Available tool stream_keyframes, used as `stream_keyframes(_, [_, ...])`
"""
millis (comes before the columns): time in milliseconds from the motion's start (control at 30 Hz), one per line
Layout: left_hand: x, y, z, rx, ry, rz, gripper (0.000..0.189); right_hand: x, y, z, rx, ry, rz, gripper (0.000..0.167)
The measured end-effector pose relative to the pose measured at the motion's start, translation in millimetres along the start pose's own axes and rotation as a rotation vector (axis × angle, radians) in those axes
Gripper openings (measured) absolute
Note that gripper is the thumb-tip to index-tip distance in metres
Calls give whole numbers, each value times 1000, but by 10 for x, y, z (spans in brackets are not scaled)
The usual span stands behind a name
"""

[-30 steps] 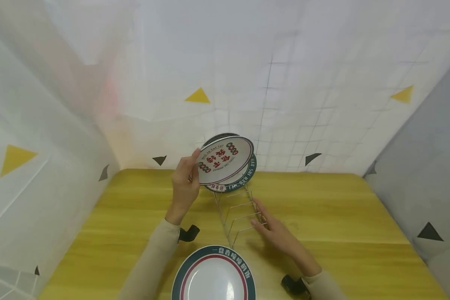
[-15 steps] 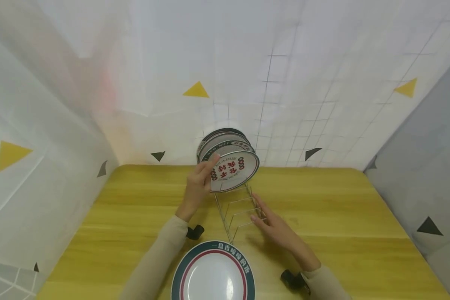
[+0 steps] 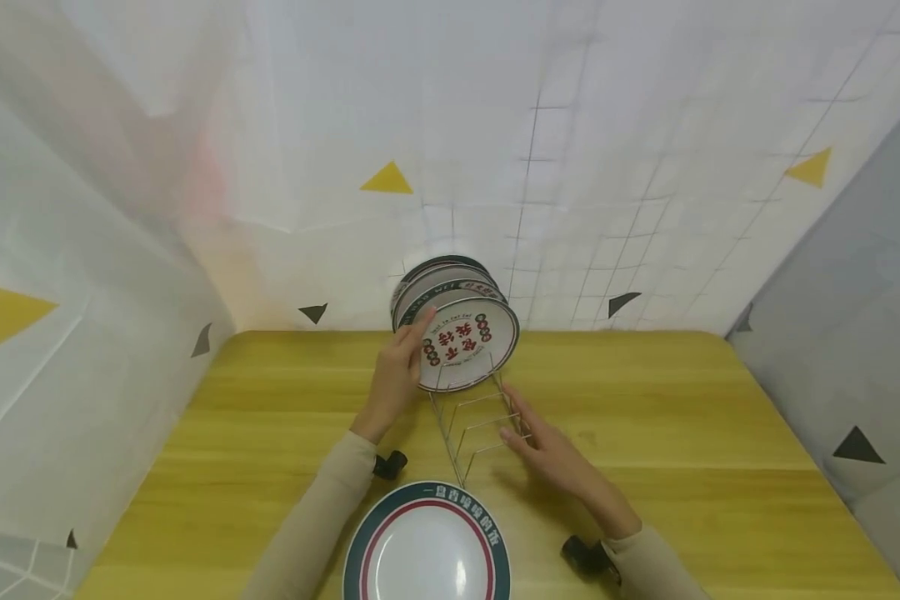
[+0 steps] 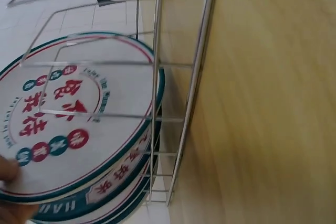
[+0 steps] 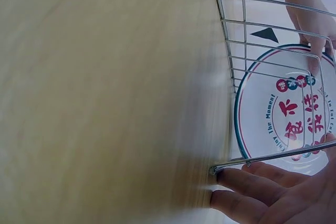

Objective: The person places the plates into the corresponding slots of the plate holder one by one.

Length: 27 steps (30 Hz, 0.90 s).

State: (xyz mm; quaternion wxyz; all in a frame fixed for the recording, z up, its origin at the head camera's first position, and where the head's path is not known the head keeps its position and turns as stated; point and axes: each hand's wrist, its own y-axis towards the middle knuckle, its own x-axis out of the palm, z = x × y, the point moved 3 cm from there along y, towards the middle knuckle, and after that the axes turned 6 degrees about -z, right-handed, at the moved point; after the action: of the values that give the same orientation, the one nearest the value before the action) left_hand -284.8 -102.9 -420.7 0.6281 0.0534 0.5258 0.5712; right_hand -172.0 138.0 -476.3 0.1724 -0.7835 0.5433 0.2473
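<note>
My left hand point(image 3: 396, 375) pinches the left rim of a round white plate point(image 3: 471, 342) with red lettering, its thumb on the face. The plate stands tilted in the far part of a wire plate rack point(image 3: 482, 422), lettered face toward me. Behind it, more plates point(image 3: 450, 271) with dark green rims stand in a row. My right hand point(image 3: 562, 467) holds the rack's right side; in the right wrist view its fingers point(image 5: 247, 184) lie outside the wire and the thumb reaches over it. The left wrist view shows the lettered plate point(image 4: 68, 98) behind the rack wires.
A larger plate point(image 3: 370, 533) with a green rim and red ring lies flat at the front edge, close to the rack's near end. The rack's nearer slots hold nothing. The wooden table point(image 3: 682, 433) ends at a pale sheet wall point(image 3: 645, 250).
The left hand has brought the lettered plate right and down into the rack, in front of the other plates. During the last half second it has barely moved. The right hand has stayed at the rack.
</note>
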Motion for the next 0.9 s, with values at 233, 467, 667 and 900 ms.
stream_keyframes(233, [-97,-3,-32,-55,95,-142,78,2,-3,-18,-1,-3,3,66])
stream_keyframes(467, [-258,-14,-14,-77,151,-288,85,-16,-7,-17,0,-9,2,66])
stream_keyframes(667, [-419,-61,94,-39,201,-258,78,5,-27,6,-12,3,7,65])
stream_keyframes(900, [-634,-384,455,55,161,-292,40,-11,-51,-10,-37,-16,1,66])
